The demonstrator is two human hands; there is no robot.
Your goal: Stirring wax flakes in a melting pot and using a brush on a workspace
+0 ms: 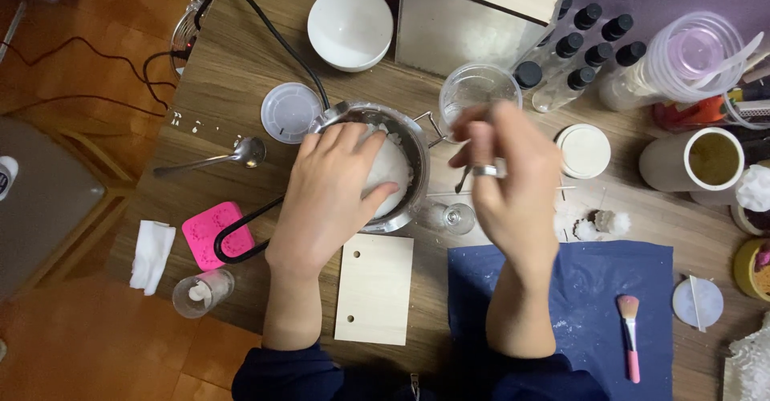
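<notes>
My left hand (333,188) rests palm down on a white lump (391,172) inside a small steel pot (413,140) with side handles. My right hand (509,180), with a ring on one finger, hovers just right of the pot with fingers pinched around a thin metal tool (463,178) that points down. Right behind this hand stands a clear plastic cup (479,88). A small glass (457,218) sits on the table below the right hand.
A wooden board (374,289), a blue cloth (593,305) with a pink brush (630,333), a pink mould (210,232), a spoon (241,155), a white bowl (350,26), dark-capped bottles (581,44), a black cable (273,36) and a wooden box (473,16) crowd the table.
</notes>
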